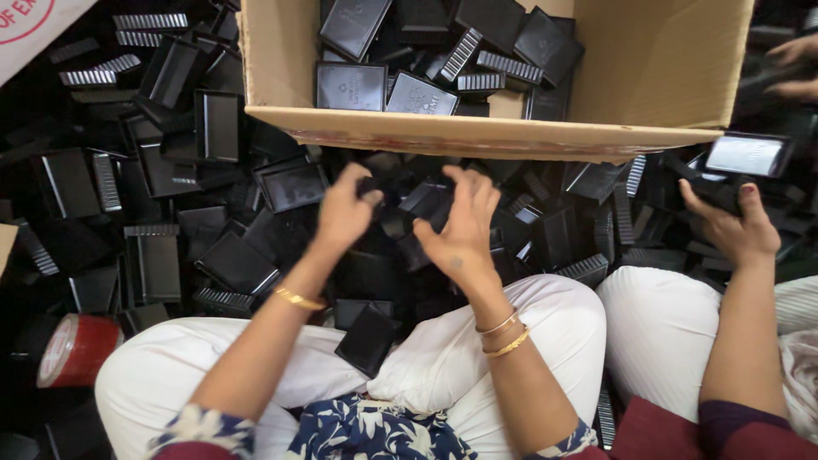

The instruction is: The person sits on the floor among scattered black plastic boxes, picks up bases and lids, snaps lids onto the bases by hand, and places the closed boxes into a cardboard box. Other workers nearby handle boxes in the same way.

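Observation:
My left hand is curled around a small black plastic piece, held just above a floor-wide heap of black plastic box parts. My right hand is beside it with fingers spread, reaching toward the same piece; whether it touches it I cannot tell. Both wrists carry gold bangles. A black lid lies on my lap between my white-trousered knees. A cardboard box directly ahead holds several more black lids and ribbed pieces.
Another person sits at my right; their hand holds a black part, with a glossy lid above it, and more fingers show at the top right. A red tape roll lies at lower left.

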`<state>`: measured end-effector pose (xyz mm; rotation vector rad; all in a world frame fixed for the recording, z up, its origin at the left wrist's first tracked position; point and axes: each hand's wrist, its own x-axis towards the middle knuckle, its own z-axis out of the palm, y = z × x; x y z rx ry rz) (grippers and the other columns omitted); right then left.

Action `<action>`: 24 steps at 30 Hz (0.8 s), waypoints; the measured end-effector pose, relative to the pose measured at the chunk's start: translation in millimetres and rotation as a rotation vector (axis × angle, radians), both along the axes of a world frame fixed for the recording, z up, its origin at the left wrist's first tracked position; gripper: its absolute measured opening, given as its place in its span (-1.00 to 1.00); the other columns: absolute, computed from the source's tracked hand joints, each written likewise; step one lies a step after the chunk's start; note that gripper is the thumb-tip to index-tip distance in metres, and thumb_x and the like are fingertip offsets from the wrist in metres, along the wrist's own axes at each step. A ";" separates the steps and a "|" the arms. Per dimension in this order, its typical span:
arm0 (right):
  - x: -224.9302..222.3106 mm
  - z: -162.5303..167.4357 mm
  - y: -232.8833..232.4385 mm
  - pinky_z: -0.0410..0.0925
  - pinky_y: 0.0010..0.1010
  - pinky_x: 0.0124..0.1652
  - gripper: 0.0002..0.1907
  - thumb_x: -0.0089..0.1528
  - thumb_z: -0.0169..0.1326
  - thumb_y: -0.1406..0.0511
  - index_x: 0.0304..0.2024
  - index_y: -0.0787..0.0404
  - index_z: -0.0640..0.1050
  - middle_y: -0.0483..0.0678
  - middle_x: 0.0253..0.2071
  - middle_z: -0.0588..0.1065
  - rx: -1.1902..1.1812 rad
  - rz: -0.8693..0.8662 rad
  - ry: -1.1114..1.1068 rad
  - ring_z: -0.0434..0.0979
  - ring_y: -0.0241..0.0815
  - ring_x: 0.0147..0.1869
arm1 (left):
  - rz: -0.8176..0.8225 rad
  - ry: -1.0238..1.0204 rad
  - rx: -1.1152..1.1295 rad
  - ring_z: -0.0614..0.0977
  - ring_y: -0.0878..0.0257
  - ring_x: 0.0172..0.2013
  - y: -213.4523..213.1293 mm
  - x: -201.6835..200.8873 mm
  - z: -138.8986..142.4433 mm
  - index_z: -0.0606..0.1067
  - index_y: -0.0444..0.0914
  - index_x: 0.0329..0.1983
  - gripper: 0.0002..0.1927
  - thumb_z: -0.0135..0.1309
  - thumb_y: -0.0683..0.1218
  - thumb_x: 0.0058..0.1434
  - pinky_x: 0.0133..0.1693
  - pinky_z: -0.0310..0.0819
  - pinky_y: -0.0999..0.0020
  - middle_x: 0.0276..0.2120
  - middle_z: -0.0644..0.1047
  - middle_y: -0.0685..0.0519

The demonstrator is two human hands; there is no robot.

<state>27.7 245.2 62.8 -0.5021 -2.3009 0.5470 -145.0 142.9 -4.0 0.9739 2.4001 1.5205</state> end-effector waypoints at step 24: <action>-6.4 -15.5 -20.4 0.15 -0.31 0.40 -0.10 0.12 0.26 0.43 0.47 0.29 0.18 0.05 0.38 0.27 -1.354 0.802 0.243 0.24 -0.08 0.47 | -0.288 0.020 0.429 0.48 0.10 0.23 -111.1 40.7 36.7 0.48 -0.24 0.24 -0.48 0.22 -0.06 0.19 0.28 0.32 0.26 0.25 0.39 -0.08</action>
